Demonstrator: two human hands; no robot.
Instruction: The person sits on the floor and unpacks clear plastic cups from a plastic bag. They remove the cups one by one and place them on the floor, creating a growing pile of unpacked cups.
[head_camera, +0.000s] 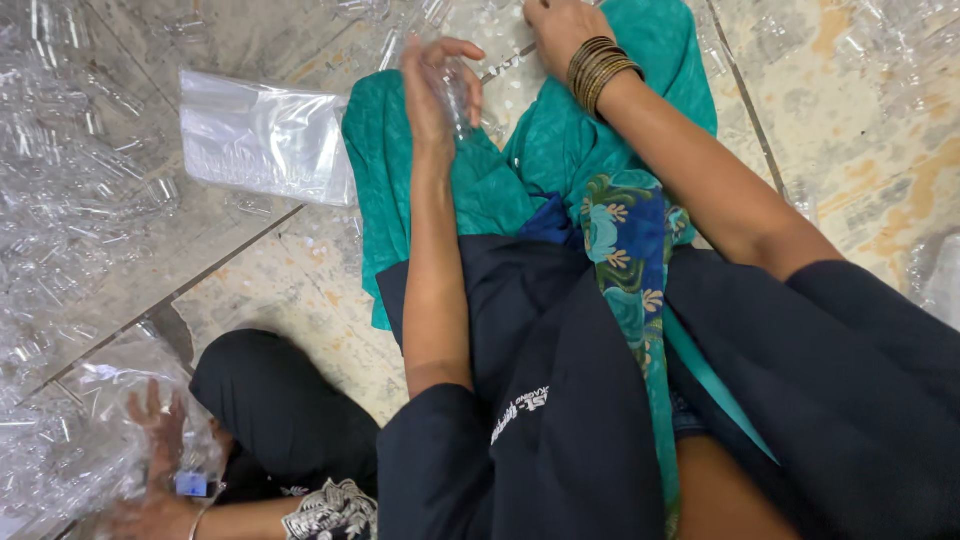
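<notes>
Dark sleeves and the black cloth over my lap fill the near edge of the view, with a strip of blue and teal flowered fabric (625, 260) running down between my forearms. From there my left hand (435, 90) is raised upright, wrist bent, fingers curled loosely round a small clear plastic bottle (458, 95) that I grip between thumb and fingers; its long axis looks roughly upright, tilted a little, though the clear plastic makes its ends hard to trace. My right hand (560, 30) lies farther out and to the right of the bottle, palm down on the teal green cloth (480, 180), a stack of golden bangles (598, 70) round the wrist; its fingers run off the top edge, so I cannot tell whether it is closed on anything. So the left hand is the one at the bottle, and the right is near it but apart. Beyond, on the mottled stone floor (290, 280), a flat clear plastic bag (265, 135) lies to the left of the cloth, and heaps of clear plastic bottles (70, 190) spread along the left side. Down at the lower left another person's hand (155, 425) reaches into a clear bag of such bottles.
</notes>
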